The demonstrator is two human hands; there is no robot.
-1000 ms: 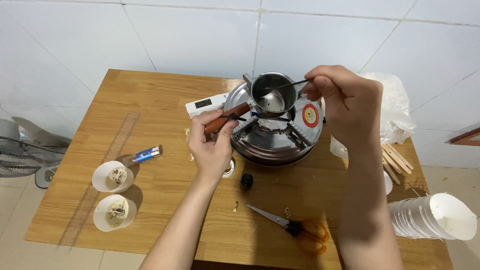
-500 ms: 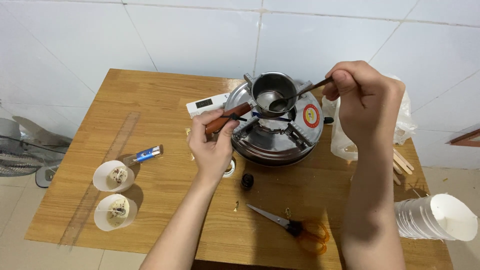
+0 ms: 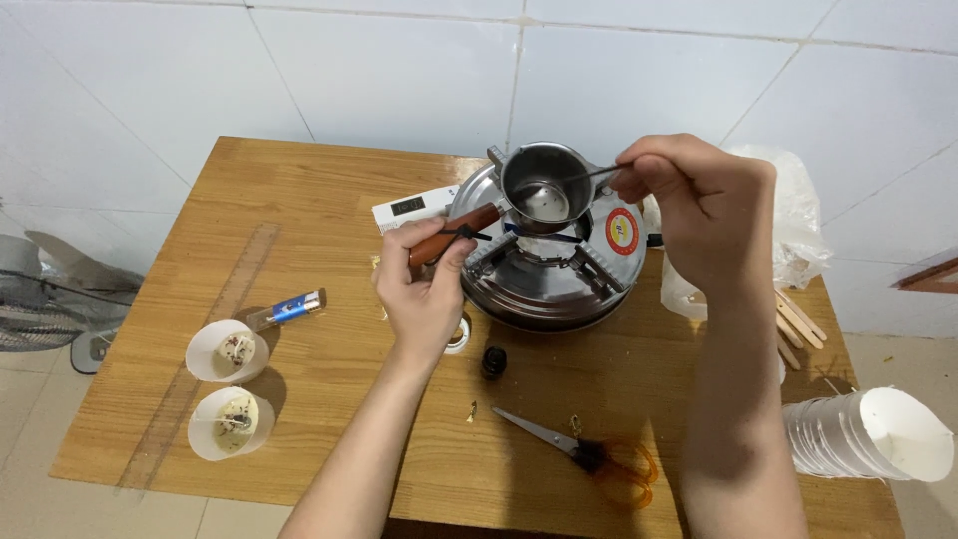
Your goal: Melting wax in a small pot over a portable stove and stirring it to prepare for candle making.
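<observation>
1. Hidden/unclear, L to R: fan [image 3: 40, 299] cut off at left edge; ruler [image 3: 205, 349] see-through, hard to pick out vs. the wood. Contents of the two white cups [image 3: 226, 351] [image 3: 229, 423] speckled, can't ID. Small round item [image 3: 458, 334] under left hand mostly covered. Dark cap-like item [image 3: 493, 361] too small to ID. Pot [image 3: 545, 188] contents: shiny, liquid or bare metal, can't tell. Bag [image 3: 793, 225] and sticks [image 3: 796, 321] partly behind right arm. Cup stack [image 3: 866, 434] cut off at right edge.
2. Grip: left hand [image 3: 424, 289] clenched on pot's red-brown wood handle [image 3: 454, 234]. Right hand [image 3: 699, 210] pinches spoon [image 3: 567, 182] stem; bowl end sits inside pot.
3. Pot location: on stove [image 3: 549, 265] supports, rear centre of table [image 3: 299, 230].
4. Packages/labels: blue-silver tube [image 3: 286, 310] lying left of centre; white flat device w/ dark window [image 3: 411, 209] left of stove; round red-yellow sticker [image 3: 620, 231] on stove top, right side.
5. Scissors [image 3: 584, 454], orange grips, near front edge, blades pointing left.
6. Surface/room: wood-grain table w/ small scraps; white tiled wall behind; pale tiled floor; brown frame corner far right.
</observation>
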